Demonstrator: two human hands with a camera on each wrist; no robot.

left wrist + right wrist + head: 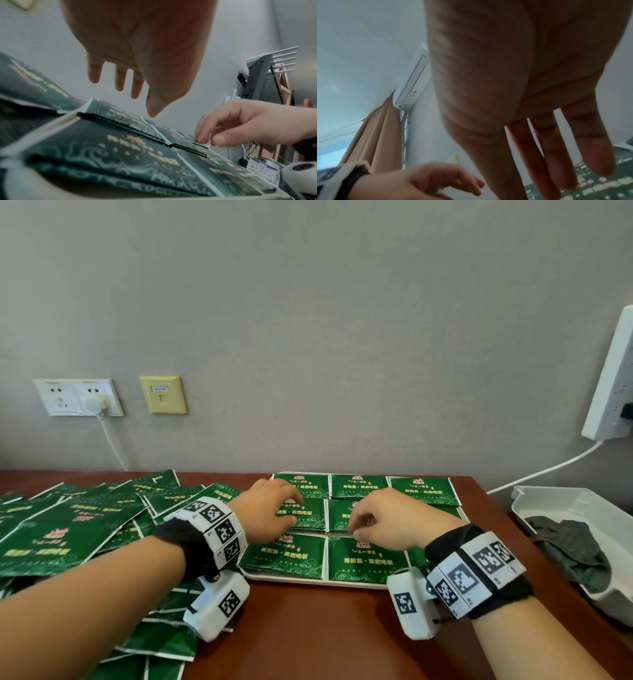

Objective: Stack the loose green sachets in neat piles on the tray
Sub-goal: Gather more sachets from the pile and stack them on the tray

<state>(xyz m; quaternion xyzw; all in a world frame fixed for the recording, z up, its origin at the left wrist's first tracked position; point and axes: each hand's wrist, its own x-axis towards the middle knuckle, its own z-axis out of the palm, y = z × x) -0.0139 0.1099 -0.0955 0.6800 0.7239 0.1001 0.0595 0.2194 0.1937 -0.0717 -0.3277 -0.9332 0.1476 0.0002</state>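
A white tray [308, 581] on the brown table holds green sachets in flat piles laid three by three. The near-left pile [106, 146] shows several layers. A heap of loose green sachets [68, 529] covers the table to the left. My left hand [294, 510] hovers over the middle-left pile, fingers relaxed and spread, holding nothing [135, 100]. My right hand [354, 525] is over the centre pile [337, 518], its fingertips [199, 140] touching the top sachet's edge. Its fingers [556, 169] look straight in the right wrist view, with nothing between them.
A white bin [548, 498] with dark cloth inside stands at the table's right edge. A power strip [613, 385] and its cable hang on the wall at the right, and wall sockets [78, 397] are at the left. Bare table [308, 638] lies in front of the tray.
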